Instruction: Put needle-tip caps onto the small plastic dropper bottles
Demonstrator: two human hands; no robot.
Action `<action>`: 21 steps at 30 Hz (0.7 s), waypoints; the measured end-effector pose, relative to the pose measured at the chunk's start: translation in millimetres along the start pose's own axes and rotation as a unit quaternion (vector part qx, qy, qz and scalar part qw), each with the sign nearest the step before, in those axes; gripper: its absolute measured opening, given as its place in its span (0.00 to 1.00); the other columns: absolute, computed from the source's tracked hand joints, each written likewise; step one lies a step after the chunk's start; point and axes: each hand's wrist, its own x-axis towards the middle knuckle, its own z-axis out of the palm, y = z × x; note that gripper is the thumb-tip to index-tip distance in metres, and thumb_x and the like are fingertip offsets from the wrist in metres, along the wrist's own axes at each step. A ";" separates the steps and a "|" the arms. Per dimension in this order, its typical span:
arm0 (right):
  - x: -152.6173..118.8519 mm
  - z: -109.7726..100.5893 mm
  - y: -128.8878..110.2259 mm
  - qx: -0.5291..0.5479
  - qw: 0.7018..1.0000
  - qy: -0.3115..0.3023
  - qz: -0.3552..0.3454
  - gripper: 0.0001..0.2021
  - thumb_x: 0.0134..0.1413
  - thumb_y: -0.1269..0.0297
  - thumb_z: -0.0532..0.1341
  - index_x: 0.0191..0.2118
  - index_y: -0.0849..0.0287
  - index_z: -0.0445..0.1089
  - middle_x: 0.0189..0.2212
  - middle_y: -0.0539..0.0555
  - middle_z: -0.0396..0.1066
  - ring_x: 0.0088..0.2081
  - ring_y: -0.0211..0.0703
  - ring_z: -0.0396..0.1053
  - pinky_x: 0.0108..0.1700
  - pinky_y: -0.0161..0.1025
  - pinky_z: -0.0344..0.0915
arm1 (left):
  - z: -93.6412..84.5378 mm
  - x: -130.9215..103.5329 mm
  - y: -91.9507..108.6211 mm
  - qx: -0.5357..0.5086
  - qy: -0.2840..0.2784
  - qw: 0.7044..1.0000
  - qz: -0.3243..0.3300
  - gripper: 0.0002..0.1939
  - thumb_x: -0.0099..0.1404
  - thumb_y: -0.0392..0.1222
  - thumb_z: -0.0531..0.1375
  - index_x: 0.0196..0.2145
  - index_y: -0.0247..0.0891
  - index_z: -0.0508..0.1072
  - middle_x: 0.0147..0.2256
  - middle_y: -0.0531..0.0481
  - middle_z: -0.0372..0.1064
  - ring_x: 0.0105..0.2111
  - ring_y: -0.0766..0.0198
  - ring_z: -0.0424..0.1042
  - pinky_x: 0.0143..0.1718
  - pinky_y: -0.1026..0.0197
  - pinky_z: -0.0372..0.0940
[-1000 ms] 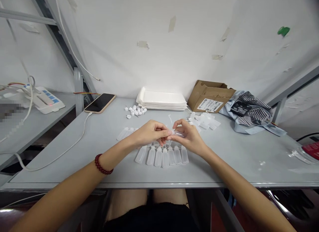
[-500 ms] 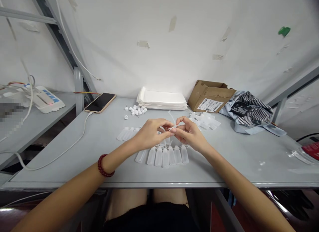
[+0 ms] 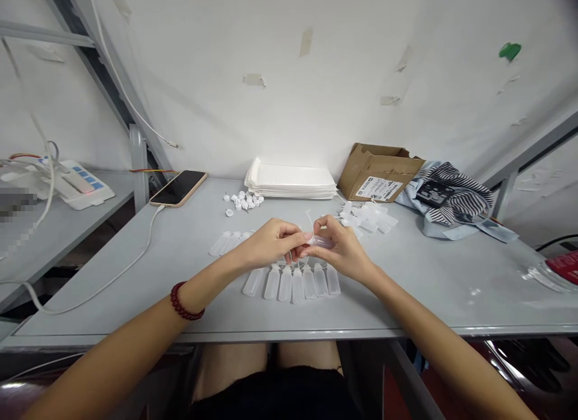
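A small translucent plastic bottle (image 3: 321,242) lies sideways between my hands, above a row of similar bottles. My right hand (image 3: 339,244) is closed around its body with thumb and fingers. My left hand (image 3: 280,242) pinches at the bottle's left, neck end; the fingers hide what exactly is there. A thin translucent strip (image 3: 309,216) sticks up beside the fingertips. Below my hands, several upright-looking bottles (image 3: 297,286) lie in a row with strips at their necks. More bottles (image 3: 221,243) lie left of them, partly covered by my left arm.
Several small white caps (image 3: 244,200) sit behind my left hand. Beyond are a stack of white trays (image 3: 291,180) and an open cardboard box (image 3: 380,172). Loose bottles (image 3: 372,216) lie before the box, cloth (image 3: 451,197) to its right. A phone (image 3: 179,187) with a cable lies left.
The bottle now shows sideways in my right hand, whose fingers have turned around its body. My left fingers have shifted to its neck end. The view has moved slightly.
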 end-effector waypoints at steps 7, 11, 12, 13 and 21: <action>3.5 -4.3 -0.8 0.069 0.993 -0.078 0.056 0.20 0.45 0.55 0.66 0.34 0.54 0.53 0.15 0.39 0.58 0.17 0.31 0.54 0.19 0.30 0.52 | 4.0 -3.1 -1.0 0.111 0.078 0.988 0.069 0.11 0.63 0.40 0.55 0.26 0.35 0.72 0.23 0.53 0.63 0.24 0.67 0.59 0.27 0.64 0.55; 4.6 -4.2 -1.5 0.081 0.990 -0.097 0.065 0.19 0.46 0.55 0.64 0.33 0.54 0.52 0.15 0.39 0.56 0.16 0.30 0.52 0.18 0.29 0.50 | 2.9 -2.2 -2.2 0.107 0.081 0.988 0.078 0.08 0.62 0.40 0.56 0.31 0.36 0.74 0.30 0.50 0.70 0.30 0.64 0.66 0.34 0.62 0.60; 4.6 -3.7 -1.5 0.079 0.991 -0.092 0.061 0.19 0.46 0.55 0.65 0.33 0.54 0.52 0.14 0.38 0.54 0.16 0.30 0.51 0.18 0.28 0.49 | 1.8 -2.0 -2.0 0.098 0.079 0.989 0.073 0.09 0.63 0.42 0.56 0.32 0.36 0.74 0.32 0.49 0.71 0.32 0.63 0.68 0.35 0.62 0.61; 4.4 -3.0 -1.4 0.075 0.992 -0.082 0.055 0.19 0.46 0.56 0.65 0.33 0.54 0.52 0.14 0.38 0.53 0.16 0.30 0.51 0.18 0.29 0.49 | 0.6 -1.8 -1.8 0.087 0.074 0.991 0.065 0.10 0.63 0.43 0.55 0.33 0.36 0.74 0.33 0.49 0.72 0.33 0.63 0.69 0.35 0.63 0.62; 1.5 -0.6 1.0 0.009 1.000 -0.026 0.009 0.20 0.42 0.61 0.69 0.32 0.54 0.54 0.15 0.40 0.56 0.19 0.32 0.49 0.21 0.31 0.45 | -4.8 0.1 0.2 0.021 -0.005 1.000 0.002 0.18 0.65 0.47 0.51 0.24 0.33 0.70 0.24 0.49 0.68 0.24 0.66 0.67 0.28 0.65 0.65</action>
